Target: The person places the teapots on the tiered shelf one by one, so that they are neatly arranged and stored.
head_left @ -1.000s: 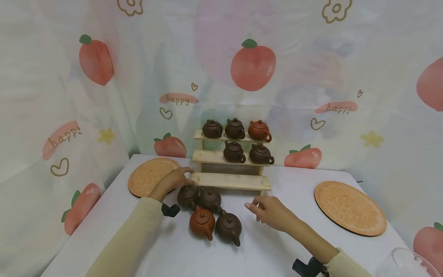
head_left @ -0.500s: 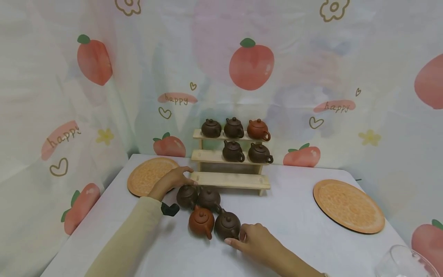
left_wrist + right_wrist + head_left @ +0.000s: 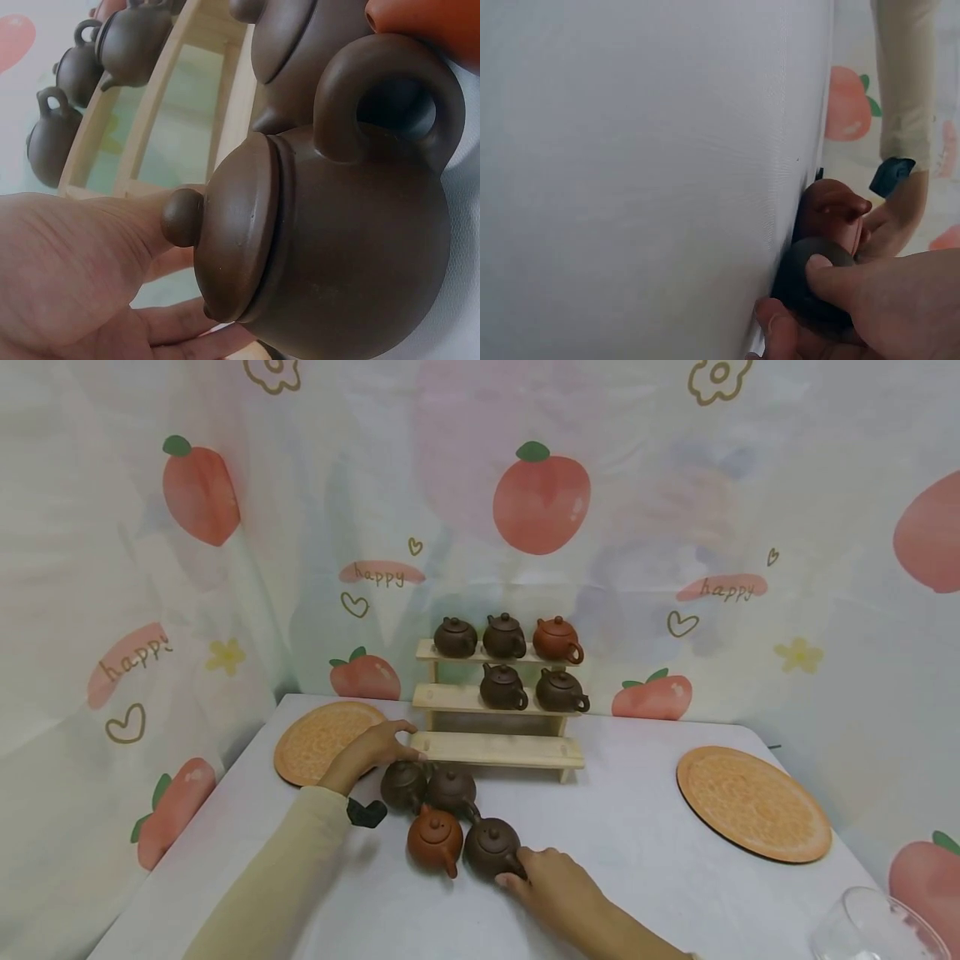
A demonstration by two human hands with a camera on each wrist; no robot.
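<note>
Head view, lower centre: right hand [image 3: 564, 893] narrow, thumb and fingers pinching the handle of a dark brown teapot [image 3: 491, 846], which stands on the white bench [image 3: 615, 768]. Right wrist view agrees: thumb lies on the dark pot, a reddish one next to it.

Left hand [image 3: 371, 752], left of centre: thumb and index finger apart, at the left end of the wooden rack [image 3: 495, 747], lowest shelf; cannot tell whether they grip it. Left wrist view: fingers extend behind a dark pot's lid and knob.

Clustered with the held pot, below the rack: reddish teapot [image 3: 433, 841] just left of it; left-hand dark teapot [image 3: 402, 787] and middle dark teapot [image 3: 452, 791] above.

Rack, centre of frame: top shelf, two dark pots and one reddish pot [image 3: 557, 640] at the right end; middle shelf, two dark pots towards the right.

Round mats at left and right [image 3: 753, 806]; clear container [image 3: 870, 927], lower right corner.
</note>
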